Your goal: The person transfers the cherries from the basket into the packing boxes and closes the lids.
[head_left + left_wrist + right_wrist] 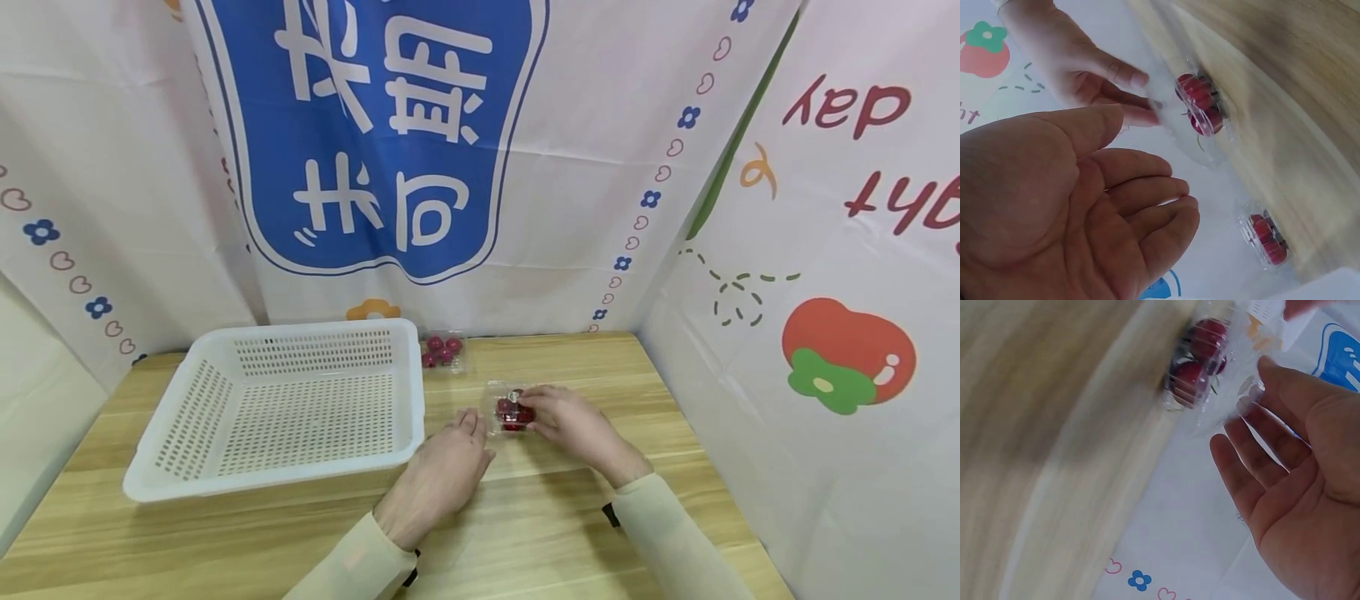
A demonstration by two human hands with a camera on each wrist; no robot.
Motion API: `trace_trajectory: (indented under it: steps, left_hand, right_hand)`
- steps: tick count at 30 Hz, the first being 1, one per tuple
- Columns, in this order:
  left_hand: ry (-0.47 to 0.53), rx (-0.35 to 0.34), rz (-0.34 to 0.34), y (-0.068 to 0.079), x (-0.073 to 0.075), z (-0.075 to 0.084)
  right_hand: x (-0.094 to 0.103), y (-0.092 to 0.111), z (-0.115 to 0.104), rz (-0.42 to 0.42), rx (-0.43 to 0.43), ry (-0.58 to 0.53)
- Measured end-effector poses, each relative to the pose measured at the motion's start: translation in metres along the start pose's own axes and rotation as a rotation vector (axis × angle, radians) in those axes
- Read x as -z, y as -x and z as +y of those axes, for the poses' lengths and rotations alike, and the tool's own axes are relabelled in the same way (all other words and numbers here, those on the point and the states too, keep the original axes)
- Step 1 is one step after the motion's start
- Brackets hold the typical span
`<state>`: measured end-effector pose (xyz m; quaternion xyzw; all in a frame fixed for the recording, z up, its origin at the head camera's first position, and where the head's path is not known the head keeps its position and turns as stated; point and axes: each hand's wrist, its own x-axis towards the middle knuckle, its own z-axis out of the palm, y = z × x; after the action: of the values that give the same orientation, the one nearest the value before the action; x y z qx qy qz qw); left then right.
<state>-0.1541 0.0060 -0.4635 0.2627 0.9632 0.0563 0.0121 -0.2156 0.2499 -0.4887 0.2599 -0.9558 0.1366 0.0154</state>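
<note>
A clear plastic box of dark red cherries (pixel 513 413) stands on the wooden table, right of centre. My right hand (pixel 573 425) is at the box's right side; in the right wrist view its thumb and fingertips (pixel 1266 365) pinch the clear edge. On the other side, my left hand (pixel 448 467) is close by with its fingers relaxed and nothing in its palm. The left wrist view shows the cherry box (pixel 1200 106) beyond the left fingertips. Farther back, a second clear box of cherries (pixel 442 350) sits beside the basket.
A white plastic basket (pixel 273 481) with a slotted bottom takes up the left side of the table (pixel 517 533). Printed cloth (pixel 585 158) hangs behind the table and along its right side.
</note>
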Motion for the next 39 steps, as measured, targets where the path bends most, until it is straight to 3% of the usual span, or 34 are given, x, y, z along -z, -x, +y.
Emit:
trace_trajectory:
  steps: [6,13,17,23,28,35,39]
  left_hand:
    - [0.007,-0.02,-0.018,-0.007,-0.004,0.004]
    - [-0.087,-0.074,-0.019,-0.019,-0.014,0.006]
    - [-0.119,-0.078,-0.037,-0.024,-0.02,0.007]
    - [-0.109,-0.07,-0.046,-0.026,-0.021,0.008]
    - [-0.113,-0.072,-0.043,-0.024,-0.02,0.007]
    - [-0.084,-0.068,-0.036,-0.024,-0.021,0.006]
    - [-0.063,-0.073,-0.034,-0.025,-0.022,0.005]
  right_hand:
    - [-0.007,0.0,0.003,-0.025,0.026,0.026]
    - [-0.004,-0.001,0.003,-0.04,-0.013,-0.03]
    - [-0.003,0.001,0.004,-0.029,-0.078,-0.095]
    - [-0.005,0.004,0.009,-0.003,-0.245,-0.227]
    - [-0.009,0.006,0.012,-0.041,-0.355,-0.391]
    - [-0.015,0.004,0.013,-0.087,-0.472,-0.733]
    - [-0.019,0.003,0.017,-0.096,-0.548,-0.872]
